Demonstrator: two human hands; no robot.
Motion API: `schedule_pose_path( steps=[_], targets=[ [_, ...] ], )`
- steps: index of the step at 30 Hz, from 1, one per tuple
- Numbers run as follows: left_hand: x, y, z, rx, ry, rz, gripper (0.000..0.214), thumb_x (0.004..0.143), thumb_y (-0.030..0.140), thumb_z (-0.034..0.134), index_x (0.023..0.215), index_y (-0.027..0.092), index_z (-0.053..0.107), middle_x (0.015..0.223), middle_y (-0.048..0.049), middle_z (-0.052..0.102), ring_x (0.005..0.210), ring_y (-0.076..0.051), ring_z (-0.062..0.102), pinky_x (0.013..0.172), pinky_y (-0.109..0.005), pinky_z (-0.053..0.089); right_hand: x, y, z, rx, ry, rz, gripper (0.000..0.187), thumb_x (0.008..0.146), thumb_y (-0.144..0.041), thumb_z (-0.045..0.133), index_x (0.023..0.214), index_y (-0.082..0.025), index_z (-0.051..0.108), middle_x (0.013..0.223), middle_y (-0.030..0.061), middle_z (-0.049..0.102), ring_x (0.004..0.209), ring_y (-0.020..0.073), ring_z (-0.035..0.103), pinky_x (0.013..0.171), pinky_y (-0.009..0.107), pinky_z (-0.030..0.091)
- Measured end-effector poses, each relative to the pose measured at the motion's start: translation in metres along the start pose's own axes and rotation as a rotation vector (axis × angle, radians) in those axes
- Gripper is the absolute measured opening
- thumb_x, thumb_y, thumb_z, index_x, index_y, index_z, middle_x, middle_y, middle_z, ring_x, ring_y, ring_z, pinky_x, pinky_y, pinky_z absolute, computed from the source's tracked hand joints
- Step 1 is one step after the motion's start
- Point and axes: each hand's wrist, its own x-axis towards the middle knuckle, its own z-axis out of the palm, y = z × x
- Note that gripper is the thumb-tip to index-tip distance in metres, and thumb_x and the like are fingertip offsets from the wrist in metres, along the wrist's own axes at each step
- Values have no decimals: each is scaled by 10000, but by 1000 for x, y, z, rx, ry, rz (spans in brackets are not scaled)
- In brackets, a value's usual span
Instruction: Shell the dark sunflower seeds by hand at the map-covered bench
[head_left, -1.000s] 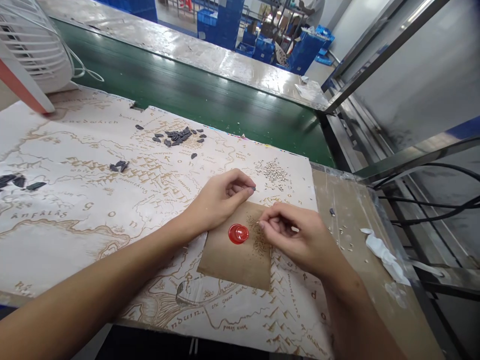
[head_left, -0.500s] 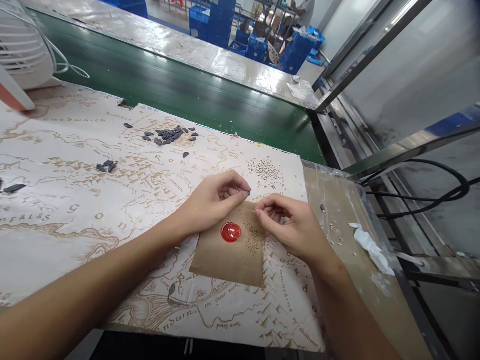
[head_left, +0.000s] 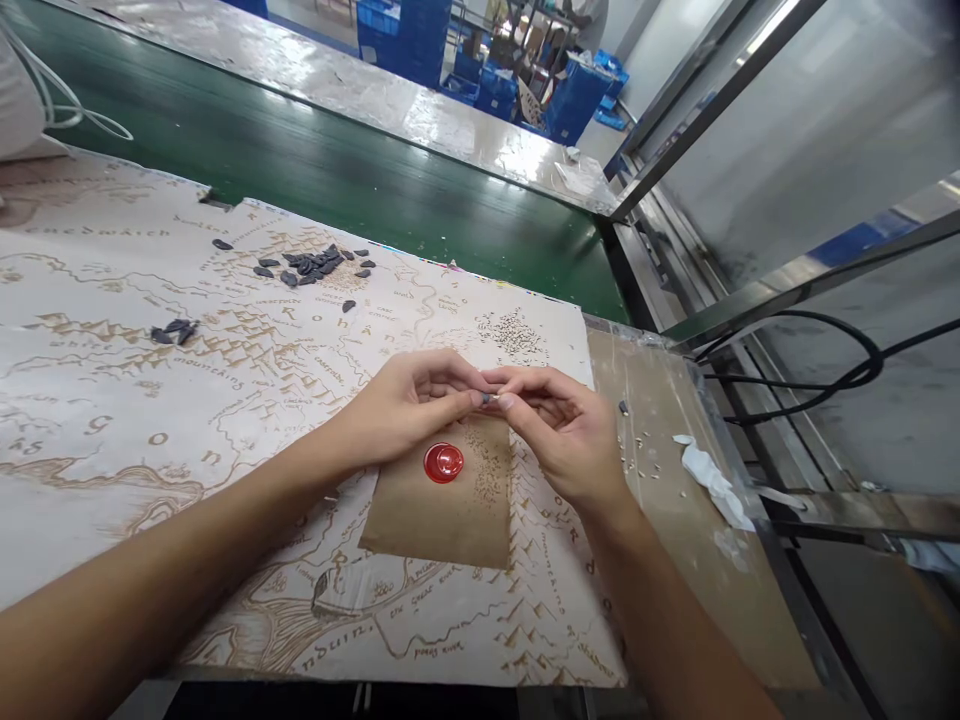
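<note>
My left hand (head_left: 427,405) pinches a small dark grey piece (head_left: 486,398) between thumb and forefinger. Fingertips of my right hand (head_left: 559,420) meet it from the other side, closed on a tiny pale bit (head_left: 495,397) that touches or nearly touches the grey piece. Both hands are above the far edge of a brown paper sheet (head_left: 420,530). On that sheet sit a small round red dish (head_left: 443,463) and a scatter of tiny tan bits (head_left: 489,475), partly hidden by my right hand.
A pile of dark grey pieces (head_left: 315,262) lies on the map-printed sheet (head_left: 247,410), with a smaller cluster (head_left: 175,331) to its left. Tiny pale bits (head_left: 514,335) are spread beyond my hands. A crumpled white tissue (head_left: 712,480) lies right. Behind runs a green conveyor belt (head_left: 300,150).
My right hand has moved left to my left hand, so their fingertips now meet at the grey piece. The whole view has shifted slightly.
</note>
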Motion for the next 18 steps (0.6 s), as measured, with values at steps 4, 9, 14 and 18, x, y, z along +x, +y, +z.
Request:
schedule_pose_path(
  steps=[4,9,14,18],
  targets=[
    [0,-1,0,-12,2,-3,112,989,252,857,1045,163,817,1058,-73,882,1009,-185,841,951,-314,664,1,0,0,-8,2,-24,69,1007,-290,875,973,-250,831,1218,74,883,1169,247,866,1050,404,745],
    [0,-4,-1,-21,6,-3,114,991,255,854,1045,165,810,1055,-68,880,1004,-185,843,941,-316,657,0,0,0,5,-9,-20,61,1002,-273,877,969,-246,834,1233,77,877,1164,246,867,1044,403,751],
    [1,-3,0,-5,4,-6,132,996,278,855,1056,167,815,1068,-71,882,1018,-197,846,944,-326,658,0,0,0,0,-16,-27,65,1004,-256,874,956,-243,831,1230,80,877,1151,239,867,1041,397,753],
    [1,-2,0,15,9,-3,146,992,297,861,1049,169,822,1057,-72,882,1010,-199,844,945,-332,659,0,0,0,-27,-21,-35,57,1011,-255,862,965,-244,830,1225,82,875,1176,254,863,1043,412,754]
  ],
)
